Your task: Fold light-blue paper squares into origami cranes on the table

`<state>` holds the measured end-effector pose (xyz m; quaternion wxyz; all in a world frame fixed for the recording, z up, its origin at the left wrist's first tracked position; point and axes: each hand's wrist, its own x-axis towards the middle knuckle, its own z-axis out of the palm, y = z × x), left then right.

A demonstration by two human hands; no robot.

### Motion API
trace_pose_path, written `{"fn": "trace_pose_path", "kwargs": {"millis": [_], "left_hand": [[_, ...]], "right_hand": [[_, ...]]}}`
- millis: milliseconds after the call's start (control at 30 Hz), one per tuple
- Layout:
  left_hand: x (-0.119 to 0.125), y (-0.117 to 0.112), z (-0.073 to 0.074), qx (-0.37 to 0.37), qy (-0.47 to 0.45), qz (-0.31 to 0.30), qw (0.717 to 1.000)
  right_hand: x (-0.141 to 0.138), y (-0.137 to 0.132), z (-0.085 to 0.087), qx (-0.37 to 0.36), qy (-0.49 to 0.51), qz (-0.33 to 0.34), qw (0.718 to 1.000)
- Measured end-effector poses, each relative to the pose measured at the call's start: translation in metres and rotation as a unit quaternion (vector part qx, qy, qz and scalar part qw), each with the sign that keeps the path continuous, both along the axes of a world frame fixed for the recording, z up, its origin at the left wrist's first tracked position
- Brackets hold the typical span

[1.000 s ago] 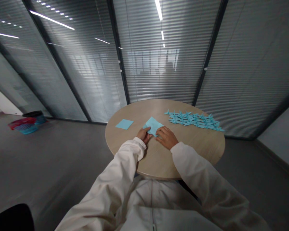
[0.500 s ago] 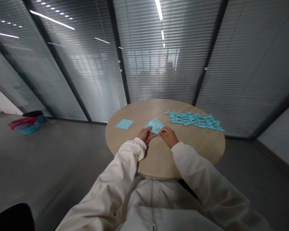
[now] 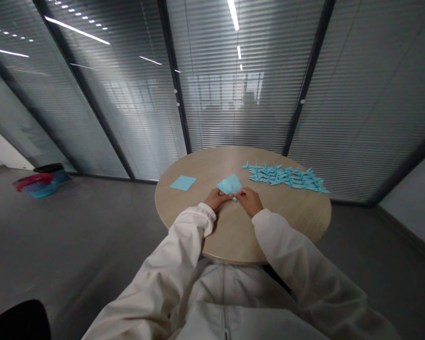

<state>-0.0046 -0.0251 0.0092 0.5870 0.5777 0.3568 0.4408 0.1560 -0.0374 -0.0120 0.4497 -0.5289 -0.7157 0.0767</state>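
A light blue sheet of origami paper (image 3: 230,183) with crease lines is between my hands, over the middle of the round table. My left hand (image 3: 216,198) grips its near left edge, fingers reaching toward the near corner. At the near right edge my right hand (image 3: 249,200) pinches the paper, its fingertips close to those of the left. The fingers partly hide the near corner. To the left lies a flat square of the same blue paper (image 3: 183,182), apart from both hands. Several folded blue paper cranes (image 3: 286,175) stand in rows at the right.
The round wooden table (image 3: 233,245) stands against a glass partition with blinds (image 3: 233,123). On the floor at the far left are a blue basket with a red rim (image 3: 38,186) and a dark-topped bin (image 3: 55,172). A black object (image 3: 19,321) shows at the lower left.
My left hand has shifted right along the paper's near edge, its fingers now beside the right hand's. The paper has turned slightly and its near corner is more covered.
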Motion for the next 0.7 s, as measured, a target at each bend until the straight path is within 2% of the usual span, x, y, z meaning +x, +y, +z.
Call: {"fn": "trace_pose_path", "kwargs": {"millis": [167, 333, 567, 700], "left_hand": [[-0.001, 0.0, 0.001, 0.024, 0.004, 0.011, 1.0], [-0.001, 0.007, -0.007, 0.03, 0.002, 0.007, 1.0], [-0.002, 0.015, -0.015, 0.029, -0.027, -0.015, 0.999], [-0.001, 0.012, -0.013, 0.03, -0.05, -0.016, 0.998]], "right_hand": [[0.0, 0.0, 0.0, -0.013, 0.01, -0.007, 1.0], [0.001, 0.001, 0.0, -0.026, 0.014, -0.014, 0.999], [0.004, 0.006, -0.003, 0.02, 0.084, -0.094, 0.992], [0.004, 0.005, -0.003, -0.073, 0.126, -0.015, 0.989]]}}
